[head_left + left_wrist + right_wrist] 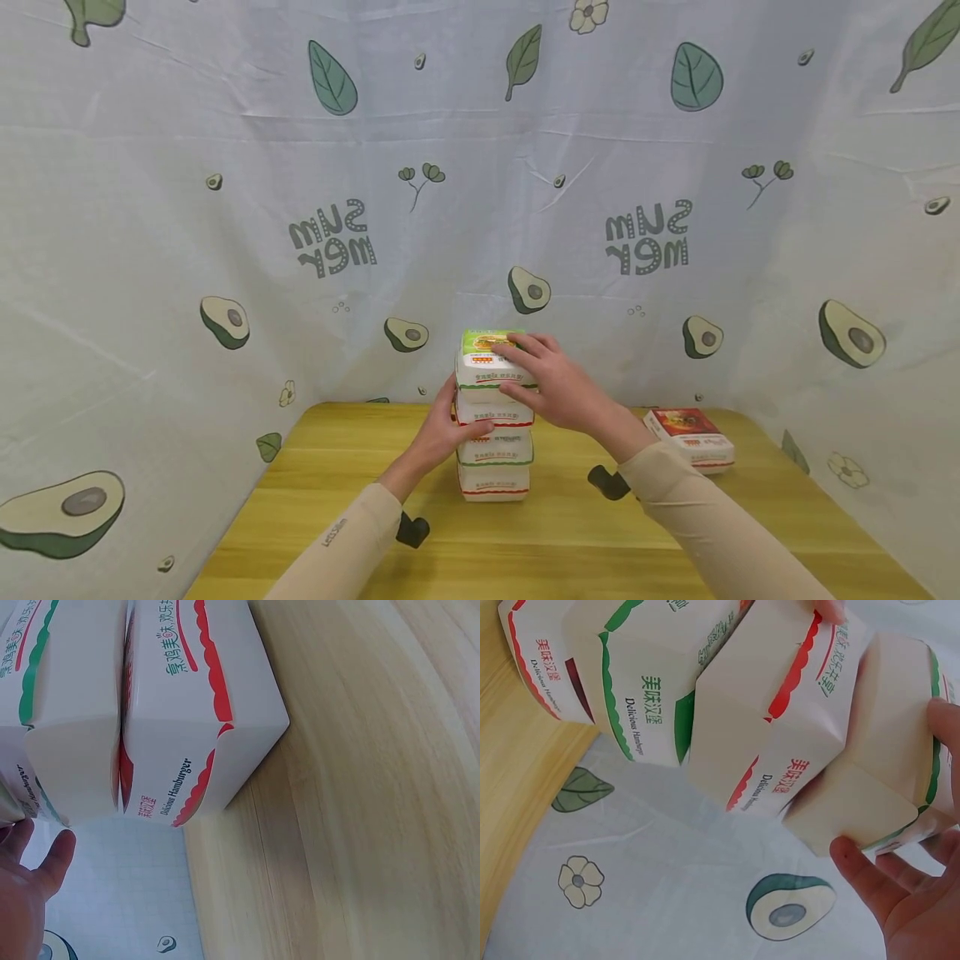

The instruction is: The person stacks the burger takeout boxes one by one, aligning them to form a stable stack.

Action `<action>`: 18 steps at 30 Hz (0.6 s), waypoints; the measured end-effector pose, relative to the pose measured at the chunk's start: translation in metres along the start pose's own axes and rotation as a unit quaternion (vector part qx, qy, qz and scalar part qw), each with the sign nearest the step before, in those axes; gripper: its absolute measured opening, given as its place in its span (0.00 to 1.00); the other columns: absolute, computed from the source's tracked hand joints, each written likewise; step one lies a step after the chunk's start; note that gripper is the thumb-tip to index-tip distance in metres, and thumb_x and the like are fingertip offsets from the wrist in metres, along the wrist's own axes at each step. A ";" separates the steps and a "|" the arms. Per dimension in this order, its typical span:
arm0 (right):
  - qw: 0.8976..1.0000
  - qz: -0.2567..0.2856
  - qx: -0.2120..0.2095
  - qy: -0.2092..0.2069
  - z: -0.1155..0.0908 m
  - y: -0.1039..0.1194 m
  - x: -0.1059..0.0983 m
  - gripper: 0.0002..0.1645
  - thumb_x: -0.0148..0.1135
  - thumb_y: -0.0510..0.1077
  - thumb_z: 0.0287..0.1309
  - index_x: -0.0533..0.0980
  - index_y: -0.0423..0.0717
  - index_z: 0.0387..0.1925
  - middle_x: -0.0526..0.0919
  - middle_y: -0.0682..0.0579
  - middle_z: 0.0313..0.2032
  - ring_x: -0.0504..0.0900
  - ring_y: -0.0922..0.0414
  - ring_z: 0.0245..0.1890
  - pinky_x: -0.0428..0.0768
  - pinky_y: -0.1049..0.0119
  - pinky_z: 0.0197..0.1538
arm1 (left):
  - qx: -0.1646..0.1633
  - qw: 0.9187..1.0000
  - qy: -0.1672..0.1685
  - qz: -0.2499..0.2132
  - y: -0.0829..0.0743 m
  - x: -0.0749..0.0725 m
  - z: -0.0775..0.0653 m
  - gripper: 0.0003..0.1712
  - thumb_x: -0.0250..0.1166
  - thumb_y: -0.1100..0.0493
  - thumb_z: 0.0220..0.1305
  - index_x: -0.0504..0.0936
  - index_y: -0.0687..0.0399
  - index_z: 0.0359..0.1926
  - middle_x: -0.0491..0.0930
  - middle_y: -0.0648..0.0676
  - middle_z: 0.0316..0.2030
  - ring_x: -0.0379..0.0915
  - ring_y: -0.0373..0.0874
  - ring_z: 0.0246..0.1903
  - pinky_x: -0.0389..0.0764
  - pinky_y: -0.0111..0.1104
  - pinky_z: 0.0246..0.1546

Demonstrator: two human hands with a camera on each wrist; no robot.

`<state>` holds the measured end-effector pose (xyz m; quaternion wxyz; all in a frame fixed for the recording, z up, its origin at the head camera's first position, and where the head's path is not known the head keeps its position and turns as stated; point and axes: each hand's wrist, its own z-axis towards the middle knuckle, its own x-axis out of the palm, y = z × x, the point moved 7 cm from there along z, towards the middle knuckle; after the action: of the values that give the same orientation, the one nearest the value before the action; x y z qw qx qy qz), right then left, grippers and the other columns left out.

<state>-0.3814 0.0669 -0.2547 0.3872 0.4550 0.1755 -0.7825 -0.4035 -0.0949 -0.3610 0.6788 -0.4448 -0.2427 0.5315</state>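
Observation:
Several paper burger boxes stand in one column, red and green trim alternating. The top one is a green-trimmed burger box (483, 372); my right hand (558, 385) holds it, thumb on the front and fingers over the top and far side. Directly beneath lies a red-trimmed burger box (772, 705). My left hand (435, 431) grips that one from the left, its thumb across the front near the lower edge. Below come another green-trimmed box (498, 452) and, on the table, a red-trimmed bottom box (195, 697). The upper boxes sit slightly askew in the right wrist view.
A separate burger box with a red picture lid (690, 439) lies at the table's back right, beyond my right forearm. The wooden table (570, 542) ends at a pale curtain (450, 108) printed with avocados and leaves. Dark wrist-worn pieces (609, 483) jut out beneath both forearms.

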 end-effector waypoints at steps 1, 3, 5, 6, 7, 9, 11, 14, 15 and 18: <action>1.000 0.000 -0.001 -0.001 0.000 0.000 0.000 0.36 0.62 0.59 0.67 0.66 0.61 0.73 0.66 0.50 0.73 0.62 0.46 0.70 0.76 0.44 0.61 | 0.000 1.000 -0.002 0.001 0.003 0.000 0.001 0.47 0.70 0.65 0.62 0.55 0.39 0.75 0.79 0.57 0.57 0.83 0.49 0.51 0.84 0.43 0.49; 1.000 -0.001 -0.003 -0.002 0.000 0.000 0.000 0.36 0.62 0.59 0.67 0.67 0.60 0.73 0.66 0.50 0.73 0.62 0.46 0.70 0.76 0.44 0.61 | -0.002 1.000 -0.004 0.005 0.010 -0.001 0.002 0.47 0.70 0.64 0.62 0.55 0.39 0.75 0.79 0.57 0.57 0.83 0.50 0.51 0.84 0.44 0.49; 1.000 -0.001 -0.002 -0.002 0.000 0.000 0.000 0.36 0.62 0.59 0.67 0.67 0.60 0.73 0.66 0.50 0.73 0.62 0.47 0.70 0.77 0.44 0.61 | -0.003 1.000 -0.005 0.008 0.016 -0.002 0.004 0.47 0.71 0.64 0.62 0.55 0.37 0.75 0.79 0.57 0.57 0.83 0.50 0.51 0.84 0.44 0.49; 1.000 -0.002 -0.002 -0.002 0.000 0.000 0.000 0.36 0.62 0.59 0.67 0.67 0.60 0.73 0.66 0.50 0.72 0.62 0.47 0.70 0.77 0.45 0.61 | -0.004 1.000 -0.005 0.010 0.018 -0.002 0.004 0.47 0.71 0.64 0.62 0.55 0.36 0.75 0.79 0.56 0.57 0.83 0.50 0.51 0.84 0.44 0.49; 1.000 -0.002 -0.001 -0.002 0.000 0.000 0.000 0.36 0.62 0.59 0.67 0.67 0.60 0.73 0.67 0.50 0.72 0.62 0.47 0.70 0.76 0.45 0.61 | -0.007 1.000 -0.006 0.013 0.019 -0.002 0.004 0.48 0.71 0.63 0.62 0.55 0.34 0.74 0.79 0.55 0.57 0.83 0.50 0.51 0.84 0.44 0.49; 1.000 -0.003 0.000 -0.001 0.000 0.000 0.000 0.36 0.62 0.59 0.67 0.67 0.60 0.73 0.66 0.50 0.72 0.62 0.47 0.70 0.76 0.45 0.61 | -0.009 1.000 -0.007 0.016 0.020 -0.002 0.004 0.48 0.71 0.61 0.63 0.54 0.33 0.75 0.79 0.54 0.57 0.83 0.49 0.51 0.84 0.43 0.49; 1.000 -0.004 0.000 -0.001 -0.001 0.000 0.000 0.36 0.63 0.59 0.67 0.66 0.60 0.73 0.66 0.50 0.73 0.62 0.47 0.70 0.76 0.45 0.61 | -0.009 1.000 -0.008 0.018 0.020 -0.003 0.004 0.48 0.72 0.60 0.63 0.53 0.33 0.75 0.79 0.54 0.57 0.83 0.49 0.51 0.84 0.43 0.49; 1.000 -0.005 0.000 -0.002 -0.001 0.000 0.000 0.36 0.63 0.59 0.67 0.66 0.60 0.73 0.66 0.50 0.73 0.62 0.47 0.70 0.77 0.44 0.61 | -0.010 1.000 -0.012 0.021 0.019 -0.003 0.002 0.49 0.72 0.58 0.62 0.52 0.32 0.75 0.78 0.54 0.58 0.83 0.49 0.51 0.84 0.42 0.49; 1.000 -0.007 0.000 -0.001 -0.001 0.000 0.000 0.36 0.62 0.59 0.67 0.66 0.60 0.73 0.66 0.50 0.73 0.62 0.47 0.70 0.77 0.45 0.60 | -0.011 1.000 -0.013 0.023 0.019 -0.003 0.002 0.50 0.72 0.58 0.63 0.51 0.31 0.75 0.78 0.55 0.58 0.83 0.49 0.51 0.84 0.42 0.49; 1.000 -0.008 -0.001 -0.001 -0.001 0.000 0.000 0.36 0.62 0.59 0.67 0.66 0.60 0.73 0.66 0.50 0.73 0.63 0.47 0.70 0.77 0.45 0.60 | -0.014 0.999 -0.026 0.034 0.019 -0.005 0.000 0.50 0.71 0.56 0.64 0.50 0.30 0.76 0.74 0.54 0.61 0.80 0.50 0.54 0.83 0.44 0.51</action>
<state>-0.3809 0.0676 -0.2553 0.3813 0.4526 0.1793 -0.7859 -0.4148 -0.0984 -0.3765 0.6478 -0.4478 -0.2526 0.5622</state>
